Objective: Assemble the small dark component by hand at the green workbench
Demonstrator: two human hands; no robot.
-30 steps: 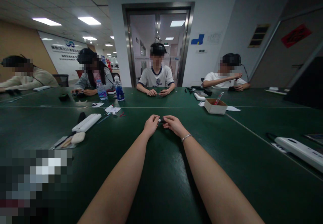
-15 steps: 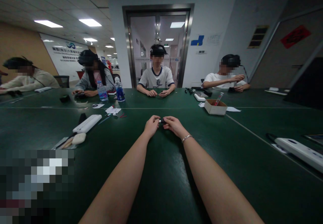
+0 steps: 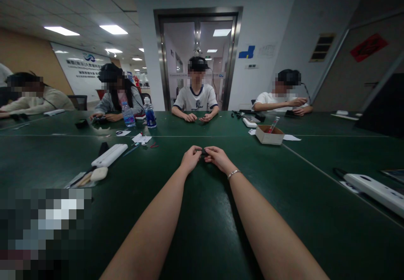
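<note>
Almost nothing has shifted since the earlier frames: both hands stay pressed together out on the green table [image 3: 202, 229]. Left hand [image 3: 190, 158] and right hand [image 3: 217, 157] pinch a small dark part [image 3: 203, 150] between their fingertips, its long axis running nine-to-three, equally near both.

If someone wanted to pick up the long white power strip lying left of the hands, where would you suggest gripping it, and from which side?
Probably across the middle of the power strip, from above. It lies flat on the table as a long narrow bar, so fingers can span its width there and it should balance. Its near end sits close to a pale oval thing, so the middle has more room.
</note>
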